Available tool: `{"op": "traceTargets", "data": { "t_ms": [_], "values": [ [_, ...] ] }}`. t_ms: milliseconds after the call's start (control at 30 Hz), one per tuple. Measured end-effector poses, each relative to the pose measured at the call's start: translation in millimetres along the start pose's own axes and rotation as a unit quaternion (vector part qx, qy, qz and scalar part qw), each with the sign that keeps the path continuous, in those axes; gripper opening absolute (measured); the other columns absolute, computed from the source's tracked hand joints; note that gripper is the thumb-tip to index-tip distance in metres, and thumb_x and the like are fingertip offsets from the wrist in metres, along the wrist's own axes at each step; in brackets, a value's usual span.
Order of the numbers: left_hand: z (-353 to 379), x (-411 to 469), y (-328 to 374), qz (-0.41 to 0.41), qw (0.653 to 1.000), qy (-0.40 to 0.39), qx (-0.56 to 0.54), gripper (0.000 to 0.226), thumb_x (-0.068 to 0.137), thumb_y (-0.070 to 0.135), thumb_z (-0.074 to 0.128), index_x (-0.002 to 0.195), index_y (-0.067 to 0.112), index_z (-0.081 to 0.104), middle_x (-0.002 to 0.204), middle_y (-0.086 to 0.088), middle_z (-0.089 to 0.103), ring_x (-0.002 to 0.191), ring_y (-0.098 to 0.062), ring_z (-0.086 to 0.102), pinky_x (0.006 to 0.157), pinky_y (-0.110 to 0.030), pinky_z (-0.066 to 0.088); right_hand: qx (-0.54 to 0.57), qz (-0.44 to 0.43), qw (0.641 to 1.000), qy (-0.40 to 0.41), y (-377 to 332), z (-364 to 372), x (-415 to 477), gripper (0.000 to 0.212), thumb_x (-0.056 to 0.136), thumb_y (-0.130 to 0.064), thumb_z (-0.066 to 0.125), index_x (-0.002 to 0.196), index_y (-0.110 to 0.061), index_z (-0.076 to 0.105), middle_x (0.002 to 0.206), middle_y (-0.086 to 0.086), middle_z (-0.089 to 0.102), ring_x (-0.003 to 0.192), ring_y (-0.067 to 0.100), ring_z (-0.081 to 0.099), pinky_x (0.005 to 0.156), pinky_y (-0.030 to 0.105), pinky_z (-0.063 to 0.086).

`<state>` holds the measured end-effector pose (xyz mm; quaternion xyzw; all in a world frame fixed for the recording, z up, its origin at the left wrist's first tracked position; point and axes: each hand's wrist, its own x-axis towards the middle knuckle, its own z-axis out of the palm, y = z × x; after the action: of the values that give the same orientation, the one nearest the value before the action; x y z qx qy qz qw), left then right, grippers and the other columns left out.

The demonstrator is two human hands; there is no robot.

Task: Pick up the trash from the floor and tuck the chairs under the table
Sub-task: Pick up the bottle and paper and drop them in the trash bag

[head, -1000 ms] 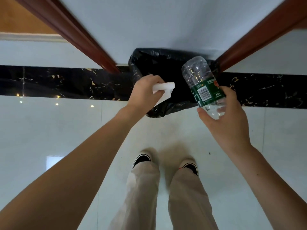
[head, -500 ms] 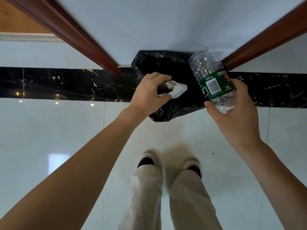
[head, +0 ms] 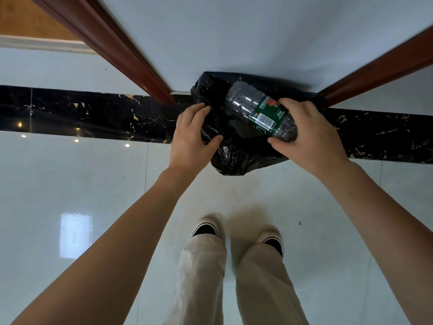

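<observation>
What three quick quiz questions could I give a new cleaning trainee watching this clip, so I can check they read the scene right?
1. True or false: the right hand grips a plastic bottle.
2. What is the left hand touching?
3. The bottle's label is: A red, B green, C blue.

Key:
1. True.
2. The rim of the black trash bag.
3. B.

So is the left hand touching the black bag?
Touching. The head view shows the left hand pinching the bag rim, thumb and fingers pressed into the plastic.
</observation>
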<state>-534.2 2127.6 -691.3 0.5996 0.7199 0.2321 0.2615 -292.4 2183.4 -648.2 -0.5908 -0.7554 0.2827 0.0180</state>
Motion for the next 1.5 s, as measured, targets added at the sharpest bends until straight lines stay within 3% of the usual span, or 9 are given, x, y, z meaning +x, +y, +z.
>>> {"op": "traceTargets", "data": {
  "t_ms": [133, 467, 667, 867, 1033, 1267, 1400, 1500],
  "values": [
    [4, 1, -3, 0.017, 1.0, -0.001, 0.005, 0.06, 0.076, 0.02, 0.076, 0.13, 0.007, 0.054, 0.136, -0.006, 0.05, 0.126, -0.022, 0.043, 0.108, -0.031, 0.034, -0.051, -0.036, 0.998, -0.028, 2, 11, 19, 0.076, 0.074, -0.036, 0.076, 0.141, -0.024, 0.042, 0.122, 0.007, 0.052, 0.104, 0.033, 0.055, 0.08, 0.043, 0.052],
    [6, -1, -8, 0.007, 1.0, 0.002, -0.014, 0.058, 0.076, 0.024, 0.077, 0.129, 0.01, 0.057, 0.135, 0.002, 0.051, 0.126, -0.015, 0.044, 0.105, -0.008, 0.024, -0.081, -0.066, 0.994, -0.031, 6, 28, 31, 0.074, 0.078, -0.042, 0.075, 0.142, -0.023, 0.043, 0.123, 0.006, 0.059, 0.106, 0.031, 0.054, 0.081, 0.04, 0.047],
    [5, -1, -8, 0.018, 1.0, 0.007, -0.014, 0.058, 0.075, 0.025, 0.076, 0.127, 0.008, 0.057, 0.134, 0.001, 0.052, 0.126, -0.015, 0.046, 0.107, -0.024, 0.035, -0.076, -0.094, 0.992, -0.044, -1, 33, 43, 0.072, 0.077, -0.042, 0.076, 0.14, -0.024, 0.045, 0.125, 0.002, 0.059, 0.108, 0.027, 0.053, 0.081, 0.038, 0.046],
    [6, -1, -9, 0.017, 1.0, 0.013, -0.018, 0.057, 0.076, 0.026, 0.076, 0.126, 0.009, 0.057, 0.134, 0.002, 0.052, 0.125, -0.014, 0.047, 0.106, -0.022, 0.035, -0.078, -0.091, 0.992, -0.037, -1, 38, 49, 0.072, 0.079, -0.042, 0.074, 0.141, -0.024, 0.044, 0.127, 0.004, 0.058, 0.11, 0.029, 0.052, 0.084, 0.04, 0.047],
    [7, -2, -11, 0.023, 0.999, 0.016, -0.024, 0.056, 0.076, 0.028, 0.076, 0.126, 0.01, 0.058, 0.133, 0.003, 0.052, 0.125, -0.014, 0.047, 0.106, -0.029, 0.04, -0.041, -0.088, 0.994, -0.043, 2, 45, 53, 0.073, 0.08, -0.042, 0.075, 0.142, -0.023, 0.043, 0.133, 0.003, 0.054, 0.116, 0.028, 0.052, 0.093, 0.043, 0.047],
    [-2, -4, -5, 0.023, 1.0, 0.002, -0.009, 0.055, 0.078, 0.028, 0.076, 0.128, 0.012, 0.057, 0.133, 0.002, 0.052, 0.125, -0.015, 0.046, 0.106, -0.024, 0.036, 0.022, -0.096, 0.995, 0.027, 0, 35, 33, 0.062, 0.083, -0.037, 0.073, 0.137, -0.014, 0.052, 0.133, 0.005, 0.056, 0.12, 0.026, 0.054, 0.098, 0.038, 0.046],
    [-37, -10, 28, 0.026, 1.0, -0.017, 0.003, 0.053, 0.082, 0.027, 0.073, 0.13, 0.015, 0.056, 0.133, 0.002, 0.053, 0.126, -0.014, 0.044, 0.106, -0.014, 0.028, 0.01, -0.089, 0.993, 0.076, -14, -9, -1, 0.054, 0.085, -0.033, 0.071, 0.131, -0.008, 0.056, 0.125, 0.011, 0.061, 0.113, 0.032, 0.057, 0.095, 0.041, 0.047],
    [-90, -14, 76, 0.07, 0.996, -0.035, 0.032, 0.053, 0.082, 0.026, 0.072, 0.131, 0.012, 0.055, 0.132, -0.002, 0.055, 0.126, -0.02, 0.045, 0.109, -0.024, 0.032, -0.017, -0.092, 0.988, 0.119, -40, -69, -38, 0.051, 0.086, -0.033, 0.069, 0.126, -0.005, 0.058, 0.119, 0.012, 0.064, 0.108, 0.032, 0.058, 0.092, 0.041, 0.048]
  ]
}}
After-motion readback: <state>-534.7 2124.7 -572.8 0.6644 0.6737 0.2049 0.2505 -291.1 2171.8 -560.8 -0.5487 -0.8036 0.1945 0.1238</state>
